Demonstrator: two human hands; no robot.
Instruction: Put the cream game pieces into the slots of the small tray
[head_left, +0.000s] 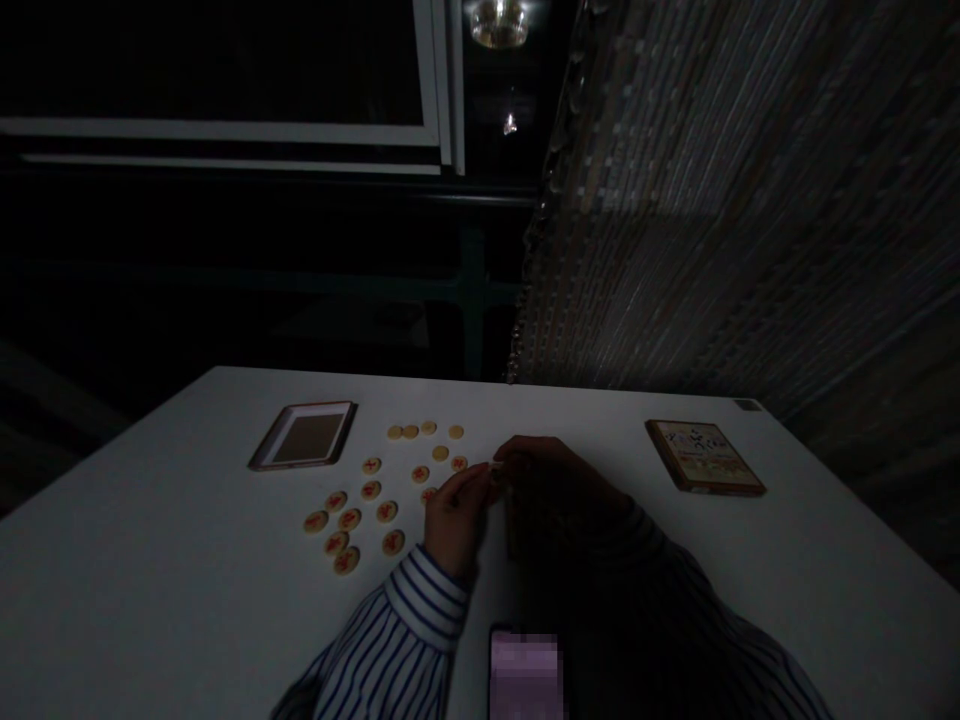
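Observation:
My left hand (455, 510) is closed in a pinch over the middle of the white table. Between its fingertips and those of my right hand (551, 470) is a small pale disc, seemingly a xiangqi piece (496, 465), mostly covered by the fingers. My right hand is also closed, deep in shadow, so its grip is hard to make out. To the left of my left hand lie several round xiangqi pieces (386, 511) with red characters. Farther back, several plain-topped xiangqi pieces (440, 453) lie loosely apart or touching.
An open shallow box part (341, 436) lies at the back left of the white table (187, 560). A box with a printed lid (703, 455) lies at the right. A phone with a lit, pixelated screen (526, 675) is near me. A bead curtain (622, 260) hangs behind the table.

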